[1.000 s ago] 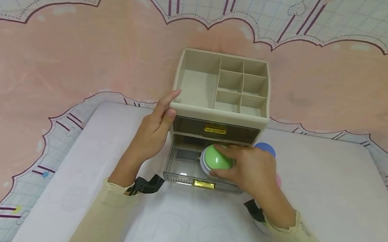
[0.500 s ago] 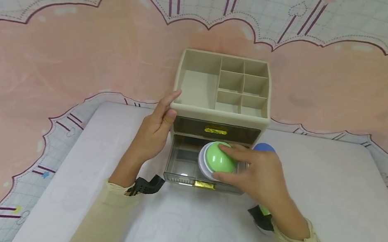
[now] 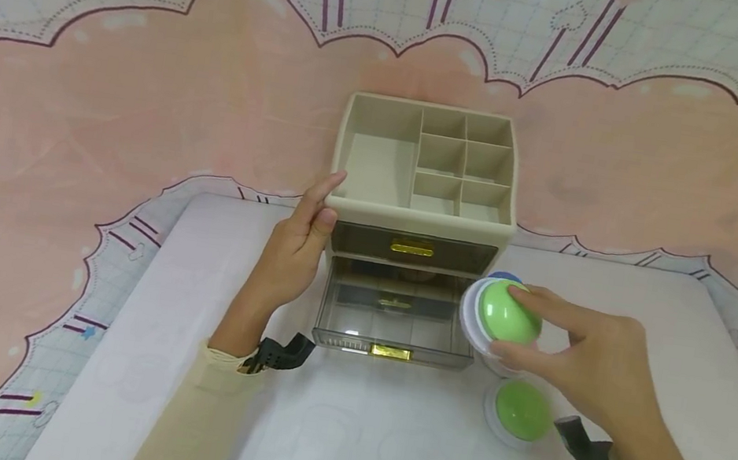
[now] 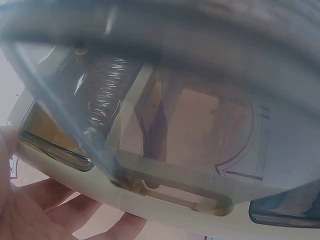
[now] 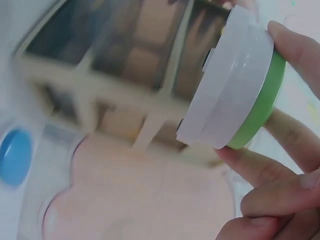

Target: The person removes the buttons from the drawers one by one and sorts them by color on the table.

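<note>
A round white plastic disc with a glossy green domed top (image 3: 510, 312) is held in the air just right of the open drawer, its white base tilted toward that drawer. The right hand (image 3: 607, 361) pinches it by the rim between thumb and fingers. Half a second ago it was over the clear grey plastic drawer (image 3: 436, 357); now it is out past the drawer's right side, and the interior shows. A second green-topped white disc (image 3: 523, 410), earlier mostly hidden by the wrist, lies on the white table (image 3: 346, 433). A blue round top (image 5: 15, 156) is partly hidden behind the held disc. The left hand (image 3: 290, 254) rests, as before, with fingers extended against the cream plastic organizer (image 3: 455, 227).
</note>
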Motion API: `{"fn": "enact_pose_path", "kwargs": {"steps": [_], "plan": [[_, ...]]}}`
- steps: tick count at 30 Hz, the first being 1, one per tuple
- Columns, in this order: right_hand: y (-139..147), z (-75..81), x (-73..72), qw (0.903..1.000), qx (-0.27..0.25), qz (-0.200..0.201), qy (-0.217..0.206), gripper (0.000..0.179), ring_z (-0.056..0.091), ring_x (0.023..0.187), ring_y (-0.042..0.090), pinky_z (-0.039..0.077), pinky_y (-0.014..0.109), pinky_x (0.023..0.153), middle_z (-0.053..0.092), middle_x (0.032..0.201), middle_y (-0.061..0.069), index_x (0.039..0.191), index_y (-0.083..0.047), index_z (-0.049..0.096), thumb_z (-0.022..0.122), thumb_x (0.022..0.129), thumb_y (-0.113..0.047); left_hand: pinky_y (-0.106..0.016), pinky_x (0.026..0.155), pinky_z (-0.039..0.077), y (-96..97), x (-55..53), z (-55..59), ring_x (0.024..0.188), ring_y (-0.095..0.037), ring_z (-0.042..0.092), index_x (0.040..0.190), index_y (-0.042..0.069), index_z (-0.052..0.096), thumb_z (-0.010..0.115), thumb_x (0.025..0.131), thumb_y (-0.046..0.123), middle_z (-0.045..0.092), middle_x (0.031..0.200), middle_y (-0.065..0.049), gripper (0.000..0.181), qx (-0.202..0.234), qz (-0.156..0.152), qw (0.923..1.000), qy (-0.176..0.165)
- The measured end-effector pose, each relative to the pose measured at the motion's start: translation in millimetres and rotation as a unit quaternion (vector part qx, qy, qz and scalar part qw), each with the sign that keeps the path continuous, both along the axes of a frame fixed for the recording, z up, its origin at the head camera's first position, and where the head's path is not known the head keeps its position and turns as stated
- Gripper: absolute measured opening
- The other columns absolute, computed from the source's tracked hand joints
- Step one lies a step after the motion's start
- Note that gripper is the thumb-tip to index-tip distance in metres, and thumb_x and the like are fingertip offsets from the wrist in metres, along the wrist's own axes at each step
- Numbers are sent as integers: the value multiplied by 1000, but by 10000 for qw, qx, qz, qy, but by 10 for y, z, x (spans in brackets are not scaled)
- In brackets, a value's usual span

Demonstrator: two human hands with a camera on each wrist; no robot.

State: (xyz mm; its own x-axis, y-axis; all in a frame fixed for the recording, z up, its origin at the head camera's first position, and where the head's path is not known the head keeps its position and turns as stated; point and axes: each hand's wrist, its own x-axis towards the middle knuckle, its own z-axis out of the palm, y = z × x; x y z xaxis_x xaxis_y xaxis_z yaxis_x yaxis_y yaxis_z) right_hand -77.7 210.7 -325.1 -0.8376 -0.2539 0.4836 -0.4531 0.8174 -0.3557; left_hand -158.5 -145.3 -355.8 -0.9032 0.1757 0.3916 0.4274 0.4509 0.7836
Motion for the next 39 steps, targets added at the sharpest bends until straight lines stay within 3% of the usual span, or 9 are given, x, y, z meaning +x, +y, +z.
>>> {"fn": "enact_pose_path", "kwargs": {"steps": [5, 8, 10, 12, 14, 22, 29, 32, 39], "plan": [[366, -78, 129, 9973, 408, -580, -211, 67, 20, 51, 1, 17, 21, 46, 78, 109, 7, 119, -23, 78, 99, 57, -39, -40, 63, 35, -5, 1, -7, 62, -21, 34, 158, 32, 34, 34, 108, 48, 33, 75, -2, 52, 2, -5, 10000, 11], [547, -149, 209, 9914, 622, -992, -593, 69, 24, 52, 5, 19, 23, 47, 76, 81, 3, 123, -21, 77, 97, 61, -45, -39, 62, 35, -7, 0, -10, 61, -21, 34, 158, 33, 33, 33, 108, 49, 33, 75, -2, 53, -11, -3, 10000, 29], [651, -208, 261, 9841, 777, -1292, -940, 73, 27, 54, 10, 20, 25, 48, 58, 60, -1, 126, -19, 74, 95, 64, -51, -40, 61, 34, -7, 0, -11, 61, -20, 33, 158, 33, 33, 33, 107, 49, 33, 76, -2, 53, -14, -18, 10000, 32], [740, -275, 313, 9744, 890, -1572, -1340, 76, 29, 56, 13, 21, 28, 50, 38, 54, -4, 131, -19, 71, 91, 68, -56, -39, 61, 34, -7, 2, -13, 61, -20, 33, 158, 33, 33, 33, 108, 49, 33, 76, -2, 53, -16, -31, 10000, 28], [822, -348, 360, 9682, 937, -1730, -1542, 77, 31, 57, 15, 21, 29, 51, 30, 54, -4, 133, -19, 70, 90, 70, -58, -39, 61, 34, -9, 1, -14, 61, -20, 33, 158, 33, 33, 33, 108, 49, 34, 76, -2, 53, -14, -34, 10000, 42], [1025, -671, 544, 9488, 1034, -2089, -2130, 80, 33, 59, 18, 23, 29, 53, 33, 54, -1, 135, -16, 68, 85, 72, -64, -39, 65, 36, -8, -7, -18, 62, -20, 34, 158, 33, 33, 33, 108, 47, 35, 79, -3, 51, 2, -12, 10000, 54], [1107, -826, 585, 9167, 1122, -2287, -3078, 94, 41, 67, 21, 30, 31, 57, 35, 58, 1, 142, -11, 61, 77, 74, -74, -40, 65, 36, -3, -8, -22, 63, -21, 36, 157, 33, 34, 33, 108, 47, 37, 80, -3, 51, 15, -19, 10000, 53], [1124, -869, 601, 9128, 1135, -2236, -3224, 94, 41, 68, 21, 30, 33, 58, 36, 59, 1, 143, -12, 60, 76, 74, -75, -40, 65, 36, -3, -8, -23, 64, -21, 36, 157, 32, 33, 33, 108, 48, 37, 81, -4, 52, 5, -35, 10000, 39], [1135, -939, 625, 9159, 1156, -2156, -3181, 92, 38, 67, 20, 28, 32, 58, 34, 60, 1, 143, -14, 60, 76, 75, -74, -39, 63, 35, -9, -1, -15, 63, -21, 35, 158, 32, 33, 33, 108, 48, 36, 79, -3, 52, 10, -33, 10000, 22]]}}
